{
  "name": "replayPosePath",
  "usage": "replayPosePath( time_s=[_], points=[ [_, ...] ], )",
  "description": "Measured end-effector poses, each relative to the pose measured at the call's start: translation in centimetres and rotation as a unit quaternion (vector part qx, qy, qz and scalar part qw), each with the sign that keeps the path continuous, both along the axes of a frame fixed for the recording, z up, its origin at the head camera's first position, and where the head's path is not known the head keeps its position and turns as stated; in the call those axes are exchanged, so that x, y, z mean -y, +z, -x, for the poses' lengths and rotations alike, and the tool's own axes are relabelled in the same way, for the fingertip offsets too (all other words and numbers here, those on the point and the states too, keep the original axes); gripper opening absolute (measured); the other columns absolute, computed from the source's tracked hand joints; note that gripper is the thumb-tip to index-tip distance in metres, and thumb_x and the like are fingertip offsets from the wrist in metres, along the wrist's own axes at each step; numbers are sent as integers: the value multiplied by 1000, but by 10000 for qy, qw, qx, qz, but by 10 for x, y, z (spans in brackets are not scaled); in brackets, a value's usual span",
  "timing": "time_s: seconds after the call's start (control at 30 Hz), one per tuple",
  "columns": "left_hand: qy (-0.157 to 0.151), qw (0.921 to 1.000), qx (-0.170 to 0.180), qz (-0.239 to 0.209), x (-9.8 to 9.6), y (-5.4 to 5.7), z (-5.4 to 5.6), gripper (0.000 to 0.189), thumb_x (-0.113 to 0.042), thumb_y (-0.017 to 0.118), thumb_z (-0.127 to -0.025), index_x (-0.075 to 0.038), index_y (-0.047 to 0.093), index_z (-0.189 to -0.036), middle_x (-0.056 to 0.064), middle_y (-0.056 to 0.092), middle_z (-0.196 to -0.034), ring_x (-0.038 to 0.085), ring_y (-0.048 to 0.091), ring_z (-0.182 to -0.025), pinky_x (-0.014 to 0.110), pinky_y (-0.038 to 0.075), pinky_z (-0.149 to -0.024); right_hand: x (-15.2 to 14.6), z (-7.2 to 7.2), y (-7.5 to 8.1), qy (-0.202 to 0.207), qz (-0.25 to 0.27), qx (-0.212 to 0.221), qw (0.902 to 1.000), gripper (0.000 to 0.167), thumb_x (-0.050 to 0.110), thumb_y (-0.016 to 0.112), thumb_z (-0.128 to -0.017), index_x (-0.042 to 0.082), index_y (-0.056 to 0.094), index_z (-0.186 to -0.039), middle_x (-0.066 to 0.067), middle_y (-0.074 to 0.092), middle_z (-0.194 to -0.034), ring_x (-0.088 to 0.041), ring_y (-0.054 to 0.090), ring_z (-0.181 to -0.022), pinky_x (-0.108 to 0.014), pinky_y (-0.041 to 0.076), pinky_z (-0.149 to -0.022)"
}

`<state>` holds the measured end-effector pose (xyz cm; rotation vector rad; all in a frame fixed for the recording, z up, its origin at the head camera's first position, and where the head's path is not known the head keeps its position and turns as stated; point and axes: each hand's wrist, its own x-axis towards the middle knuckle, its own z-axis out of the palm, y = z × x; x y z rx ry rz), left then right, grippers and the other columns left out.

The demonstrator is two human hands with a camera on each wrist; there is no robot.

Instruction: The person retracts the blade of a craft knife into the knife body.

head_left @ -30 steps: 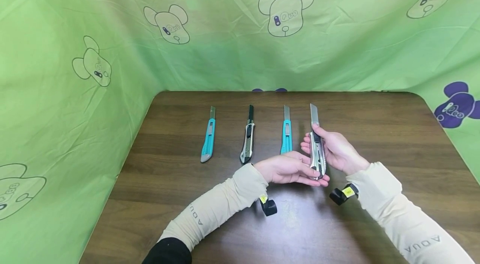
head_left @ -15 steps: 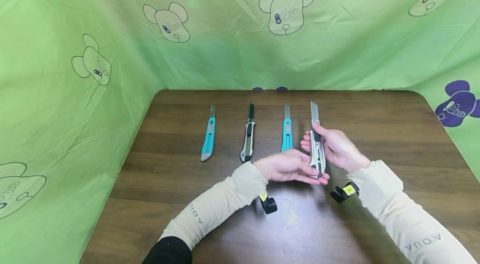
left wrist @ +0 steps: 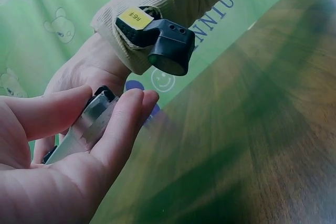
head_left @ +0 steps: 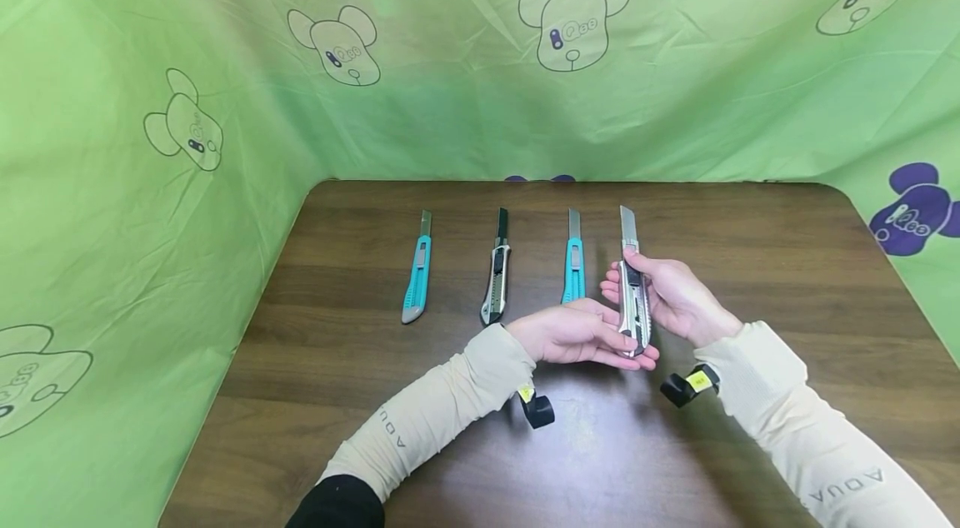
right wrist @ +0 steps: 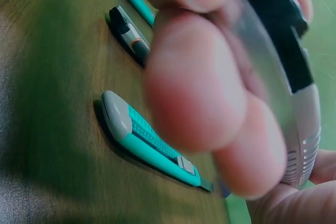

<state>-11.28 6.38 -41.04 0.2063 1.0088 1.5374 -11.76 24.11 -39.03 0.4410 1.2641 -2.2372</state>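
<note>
A silver and black utility knife [head_left: 634, 303] is held above the table by both hands, its wide blade out and pointing away from me. My left hand [head_left: 573, 335] pinches the handle's near end between thumb and fingers. Higher up the handle my right hand [head_left: 678, 299] grips it, thumb near the black slider. In the left wrist view the knife's end [left wrist: 97, 116] sits between the left thumb and fingers. Close to the left hand lies a teal utility knife [head_left: 573, 270], its lower end hidden by that hand; the right wrist view shows its grey end [right wrist: 116, 116].
A silver and black utility knife [head_left: 496, 282] and another teal utility knife [head_left: 417, 278] lie farther left, blades out and pointing away. All rest on a brown wooden table [head_left: 337, 361]. Green printed cloth [head_left: 450, 112] hangs along the back and sides.
</note>
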Motion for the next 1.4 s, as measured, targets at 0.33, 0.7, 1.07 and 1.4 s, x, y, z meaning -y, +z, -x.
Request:
replayPosePath(
  time_s=[0.33, 0.7, 1.07, 1.4],
  points=[
    [47, 10000, 64, 22, 0, 0, 0, 43, 10, 38, -98, 16, 32, -140, 37, 39, -142, 44, 37, -134, 45, 35, -115, -1, 0, -1, 22, 107, 18, 9999, 23, 20, 46, -103, -1, 54, -104, -12, 69, -88, -21, 71, -87, -30, 60, -88],
    [88, 9999, 39, 54, 0, -1, -1, 42, 11, 39, -98, 15, 35, -139, 37, 40, -141, 44, 38, -134, 44, 36, -115, -1, -1, -3, 11, 161, -44, 9999, 21, 18, 48, -102, 0, 57, -102, -11, 69, -90, -20, 71, -88, -29, 60, -89],
    [151, 9997, 99, 174, -2, -1, -1, 43, 12, 39, -97, 15, 35, -140, 37, 41, -141, 44, 39, -134, 44, 35, -115, -2, -3, -4, 32, 244, -145, 9996, 20, 17, 48, -102, -1, 57, -104, -10, 69, -92, -20, 71, -90, -28, 59, -89],
    [170, 9998, 103, 35, -2, -2, 0, 44, 13, 37, -97, 15, 32, -141, 38, 38, -141, 45, 37, -134, 45, 33, -116, -2, -2, -5, 112, 239, -262, 9993, 22, 14, 44, -103, 1, 61, -99, -10, 70, -92, -19, 71, -90, -28, 59, -89]
  ],
)
